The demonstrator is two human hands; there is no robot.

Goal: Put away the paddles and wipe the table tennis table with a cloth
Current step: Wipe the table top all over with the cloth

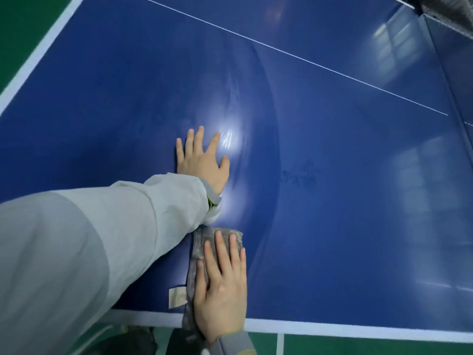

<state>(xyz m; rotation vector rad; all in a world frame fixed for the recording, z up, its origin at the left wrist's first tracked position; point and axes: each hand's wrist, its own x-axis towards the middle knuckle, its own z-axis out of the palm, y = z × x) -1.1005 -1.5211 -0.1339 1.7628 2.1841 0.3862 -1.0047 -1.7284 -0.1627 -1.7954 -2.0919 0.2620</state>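
The blue table tennis table fills the view, with a thin white centre line running across it. My left hand lies flat on the table top, fingers spread, well in from the near edge. My right hand presses flat with straight fingers on a grey cloth near the table's near white edge. The cloth reaches past my fingertips and hangs a little over the edge. A pale label on the cloth sticks out to the left. No paddles are in view.
The net runs along the top right corner. Green floor with a white line shows beyond the far left edge and below the near edge. A bright light reflection sits on the table beside my left hand.
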